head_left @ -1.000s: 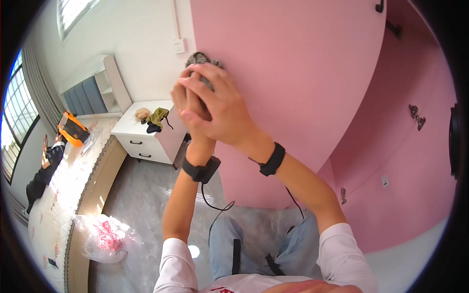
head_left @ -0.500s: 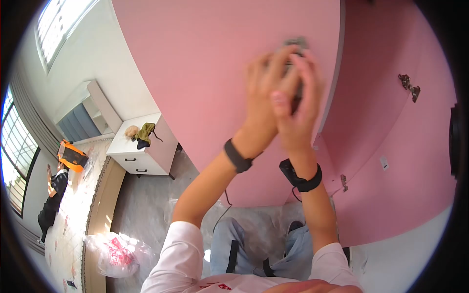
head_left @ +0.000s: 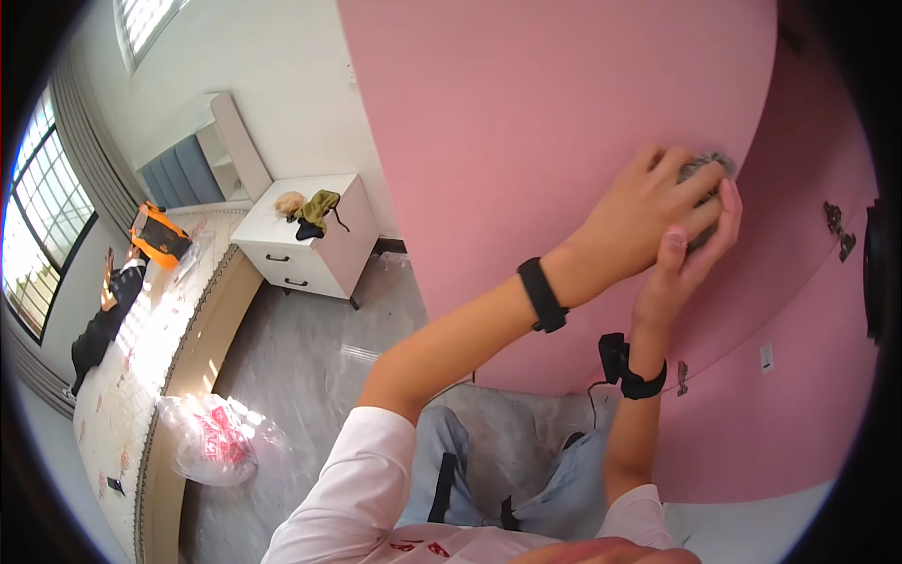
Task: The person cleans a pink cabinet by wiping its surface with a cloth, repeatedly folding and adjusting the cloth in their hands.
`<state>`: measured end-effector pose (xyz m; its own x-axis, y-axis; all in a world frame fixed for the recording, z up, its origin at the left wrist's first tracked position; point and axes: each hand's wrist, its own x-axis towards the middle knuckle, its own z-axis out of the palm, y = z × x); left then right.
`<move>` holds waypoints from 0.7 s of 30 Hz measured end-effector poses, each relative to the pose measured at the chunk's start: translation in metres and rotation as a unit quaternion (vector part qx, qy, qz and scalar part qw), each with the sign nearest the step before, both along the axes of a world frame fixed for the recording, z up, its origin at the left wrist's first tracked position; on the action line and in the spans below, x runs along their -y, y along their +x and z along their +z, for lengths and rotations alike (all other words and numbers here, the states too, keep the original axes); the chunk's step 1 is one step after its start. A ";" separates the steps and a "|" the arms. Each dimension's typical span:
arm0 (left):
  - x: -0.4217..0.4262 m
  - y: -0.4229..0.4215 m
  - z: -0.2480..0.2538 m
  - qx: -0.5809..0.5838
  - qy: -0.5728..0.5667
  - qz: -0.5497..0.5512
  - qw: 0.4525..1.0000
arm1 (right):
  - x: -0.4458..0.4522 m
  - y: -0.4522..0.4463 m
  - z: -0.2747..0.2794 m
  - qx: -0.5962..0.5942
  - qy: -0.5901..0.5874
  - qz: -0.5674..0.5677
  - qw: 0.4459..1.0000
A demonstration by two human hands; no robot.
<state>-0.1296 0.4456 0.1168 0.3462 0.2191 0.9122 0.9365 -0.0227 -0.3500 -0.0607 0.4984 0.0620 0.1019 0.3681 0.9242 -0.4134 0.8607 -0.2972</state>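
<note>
A grey, rough-textured wad [head_left: 707, 165], a rag or a scouring pad, is pressed against the pink door panel [head_left: 526, 113] near its right edge. My left hand [head_left: 648, 209] lies over the wad with its fingers bent around it. From the right, my right hand [head_left: 691, 252] closes on it too, its fingers overlapping the left fingertips. Much of the wad is hidden under the fingers. Each wrist wears a black band.
Inside the pink cabinet, metal hinges [head_left: 839, 231] stick out at the right. A white nightstand [head_left: 329, 273] with a doll-like item on it stands at the left, beside a bed [head_left: 202, 348]. A plastic bag [head_left: 214, 442] rests by the bed on the grey floor.
My view has turned, so the room appears shifted right. Both hands and the wad now appear lower and further right, close to the panel's edge. The grip looks the same.
</note>
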 end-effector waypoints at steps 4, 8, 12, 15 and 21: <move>0.058 -0.034 -0.001 0.055 0.008 0.025 0.998 | 0.035 -0.036 0.011 0.033 0.106 -0.026 0.993; 0.113 -0.078 -0.025 0.125 0.053 0.073 0.988 | 0.083 -0.086 0.016 0.034 0.190 0.024 0.981; 0.159 -0.109 -0.055 0.192 0.112 0.134 0.966 | 0.130 -0.119 0.011 0.074 0.248 0.066 0.964; 0.183 -0.119 -0.081 0.250 0.134 0.165 0.945 | 0.157 -0.137 0.010 0.117 0.263 0.124 0.949; 0.181 -0.096 -0.080 0.261 0.143 0.190 0.936 | 0.172 -0.109 0.012 0.138 0.239 0.116 0.954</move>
